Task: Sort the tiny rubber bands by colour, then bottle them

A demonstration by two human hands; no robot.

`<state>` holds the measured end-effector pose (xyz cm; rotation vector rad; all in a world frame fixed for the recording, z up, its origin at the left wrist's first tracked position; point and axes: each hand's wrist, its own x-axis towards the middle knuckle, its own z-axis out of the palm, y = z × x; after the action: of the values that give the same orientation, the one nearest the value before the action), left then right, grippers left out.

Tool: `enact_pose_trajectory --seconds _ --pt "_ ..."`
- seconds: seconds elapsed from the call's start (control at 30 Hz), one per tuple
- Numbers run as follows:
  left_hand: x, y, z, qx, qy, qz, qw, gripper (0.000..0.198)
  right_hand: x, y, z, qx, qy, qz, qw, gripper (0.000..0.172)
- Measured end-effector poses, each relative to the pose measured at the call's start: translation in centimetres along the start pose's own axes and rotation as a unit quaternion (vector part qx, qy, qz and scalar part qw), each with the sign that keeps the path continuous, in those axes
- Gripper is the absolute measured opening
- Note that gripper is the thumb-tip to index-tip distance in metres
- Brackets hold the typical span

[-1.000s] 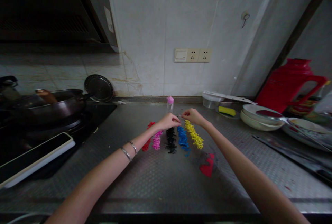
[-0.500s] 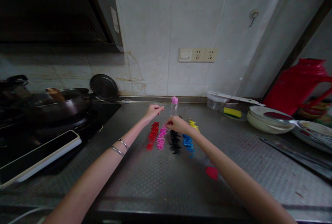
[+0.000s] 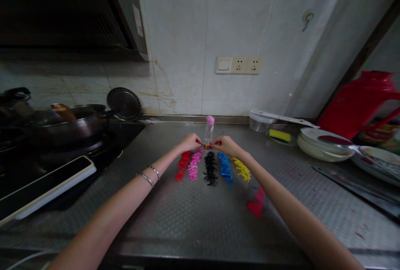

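My left hand [image 3: 192, 141] and my right hand [image 3: 225, 146] face each other just in front of a small clear bottle with a pink cap [image 3: 210, 120]. Both are closed in a pinch on opposite ends of a small mixed-colour bunch of rubber bands [image 3: 208, 146]; how the bands are joined is too small to tell. Nearer me, loose rubber bands lie in rows: red ones [image 3: 183, 166], pink ones [image 3: 194, 166], black ones [image 3: 211, 170], blue ones [image 3: 225, 168] and yellow ones [image 3: 241, 169].
A clear bag with red in it [image 3: 256, 205] lies by my right forearm. Bowls [image 3: 323, 147], a yellow sponge [image 3: 279, 136], a plastic tub [image 3: 259, 124] and a red thermos [image 3: 353, 103] stand right. A pan [image 3: 71, 126] on the stove and a white-edged device [image 3: 53, 191] are left.
My left hand has moved right and nearer me. My right hand has left the pink bands and moved right. Both now pinch the mixed bunch, and the yellow row has come into full view.
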<state>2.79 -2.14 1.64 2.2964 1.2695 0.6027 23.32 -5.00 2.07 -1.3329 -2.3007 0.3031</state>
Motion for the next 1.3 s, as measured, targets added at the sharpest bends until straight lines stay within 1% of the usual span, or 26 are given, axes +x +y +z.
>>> enact_pose_trajectory --seconds 0.1,0.2,0.37,0.53,0.67,0.77,0.87,0.97,1.1,1.2,1.3 --pt "0.4 0.4 0.8 0.049 -0.016 -0.001 0.999 0.023 -0.6 1.6 -0.4 -0.012 0.009 0.021 1.000 0.022" --pt "0.9 0.6 1.6 0.073 -0.032 0.001 0.997 0.023 -1.3 2.5 -0.6 -0.010 0.008 0.035 0.999 0.022" --pt "1.3 0.6 2.2 0.089 -0.024 -0.002 0.996 0.023 -2.3 2.8 -1.0 -0.019 0.010 0.052 0.998 0.021" --pt "1.4 0.7 2.1 0.095 -0.020 0.003 0.995 0.023 -2.1 2.8 -0.8 -0.027 0.000 0.063 0.998 0.021" --pt "1.3 0.4 1.2 0.083 0.010 -0.010 0.996 0.023 -1.2 2.7 -0.1 -0.058 -0.011 0.072 0.996 0.023" --pt "0.9 -0.2 -0.2 0.071 0.038 -0.012 0.997 0.023 -0.6 2.3 0.3 -0.090 -0.019 0.077 0.993 0.027" --pt "0.2 -1.2 -1.9 0.060 0.048 -0.025 0.997 0.023 -0.2 1.9 0.5 -0.107 -0.029 0.073 0.991 0.030" --pt "-0.6 -2.6 -3.1 0.048 0.040 -0.045 0.997 0.023 0.1 1.4 0.6 -0.119 -0.044 0.072 0.989 0.032" --pt "-1.5 -4.2 -3.5 0.042 0.004 -0.059 0.997 0.022 0.3 0.9 0.8 -0.137 -0.058 0.070 0.986 0.030" --pt "-1.9 -4.5 -3.6 0.034 -0.006 -0.056 0.998 0.022 0.6 0.6 1.1 -0.153 -0.053 0.078 0.984 0.027" --pt "-2.0 -4.2 -3.7 0.020 0.000 -0.055 0.998 0.024 0.9 0.4 1.3 -0.164 -0.046 0.087 0.982 0.025"
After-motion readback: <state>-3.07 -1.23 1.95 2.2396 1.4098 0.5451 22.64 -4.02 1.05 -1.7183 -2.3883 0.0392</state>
